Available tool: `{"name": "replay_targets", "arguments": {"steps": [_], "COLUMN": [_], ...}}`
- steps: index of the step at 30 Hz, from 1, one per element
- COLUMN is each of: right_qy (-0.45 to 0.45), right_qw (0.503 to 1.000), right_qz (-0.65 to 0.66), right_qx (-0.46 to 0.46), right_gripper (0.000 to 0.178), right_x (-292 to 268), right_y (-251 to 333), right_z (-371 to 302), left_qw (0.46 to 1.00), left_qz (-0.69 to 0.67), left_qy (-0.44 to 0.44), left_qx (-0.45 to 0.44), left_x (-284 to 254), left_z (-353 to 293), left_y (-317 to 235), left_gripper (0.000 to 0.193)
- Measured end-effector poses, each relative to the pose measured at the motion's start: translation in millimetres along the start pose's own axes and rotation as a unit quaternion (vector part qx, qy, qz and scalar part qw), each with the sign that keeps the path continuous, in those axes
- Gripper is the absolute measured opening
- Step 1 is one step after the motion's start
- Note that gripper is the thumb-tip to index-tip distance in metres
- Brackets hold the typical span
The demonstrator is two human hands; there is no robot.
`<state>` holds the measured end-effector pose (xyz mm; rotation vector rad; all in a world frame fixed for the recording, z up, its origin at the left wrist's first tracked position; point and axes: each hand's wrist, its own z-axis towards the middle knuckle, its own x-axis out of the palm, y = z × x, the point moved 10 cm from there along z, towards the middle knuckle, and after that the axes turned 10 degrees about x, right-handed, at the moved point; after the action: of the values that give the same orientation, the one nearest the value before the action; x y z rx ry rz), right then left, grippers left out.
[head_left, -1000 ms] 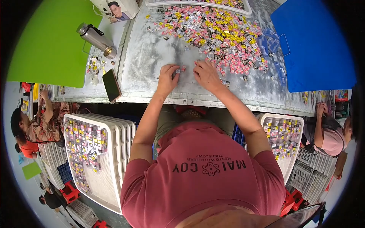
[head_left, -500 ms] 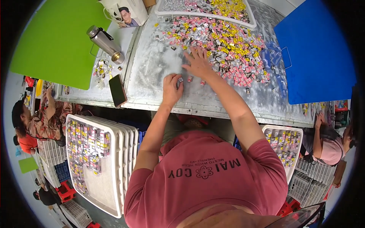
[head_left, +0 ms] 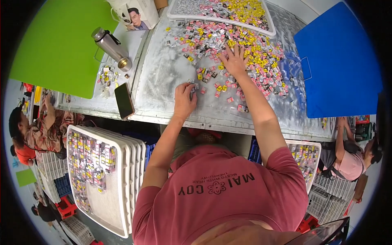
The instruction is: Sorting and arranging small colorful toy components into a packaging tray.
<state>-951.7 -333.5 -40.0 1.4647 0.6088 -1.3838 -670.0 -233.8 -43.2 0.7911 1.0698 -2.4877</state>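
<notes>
A wide heap of small block-like pieces (head_left: 261, 49), pink, yellow, white and black, covers the far right of the metal-topped table. My right hand (head_left: 236, 64) lies over the heap's near left part, its fingers spread and pointing away from me. Left of it, my left hand (head_left: 184, 101) rests on the tabletop with curled fingers, thumb and forefinger closing round a small grey-and-white piece partly hidden by them. One more whitish piece (head_left: 196, 86) lies beside its fingertips. Between my hands are loose yellow and black pieces (head_left: 207, 75) and a few pink ones.
A white tray (head_left: 220, 18) of sorted pieces stands behind the heap. Blue clear plastic parts (head_left: 294, 71) lie before a blue board (head_left: 341, 61). Leftward are a phone (head_left: 123, 101), a steel flask (head_left: 109, 45) and a green board (head_left: 53, 49). Stacked trays (head_left: 122, 163) stand below; co-workers sit either side.
My right hand has moved right and farther away, onto the heap. Loose pieces now lie scattered nearer my left hand, which has barely moved.
</notes>
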Motion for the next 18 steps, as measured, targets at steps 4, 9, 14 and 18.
{"name": "replay_targets", "arguments": {"steps": [4, 9, 14, 18], "right_qy": [0.002, 0.050, 0.066, 0.033], "right_qw": [0.990, 0.972, 0.956, 0.947], "right_qz": [-0.044, 0.010, 0.041, 0.115], "right_qx": [-0.132, -0.228, -0.284, -0.298], "right_gripper": [0.062, 0.056, 0.048, 0.031], "right_x": [14, 20, 4, -16], "right_y": [37, 70, 79, 73], "right_z": [-33, -90, -129, -143], "left_qw": [1.000, 1.000, 0.999, 1.000], "left_qz": [-0.001, 0.002, 0.003, 0.004], "left_qy": [-0.001, 0.001, -0.027, -0.024], "left_qx": [0.007, 0.007, 0.018, 0.011], "left_x": [-1, 1, -2, -3], "left_z": [3, 1, 0, 0], "left_y": [-4, -1, -1, 2], "left_gripper": [0.038, 0.035, 0.038, 0.036]}}
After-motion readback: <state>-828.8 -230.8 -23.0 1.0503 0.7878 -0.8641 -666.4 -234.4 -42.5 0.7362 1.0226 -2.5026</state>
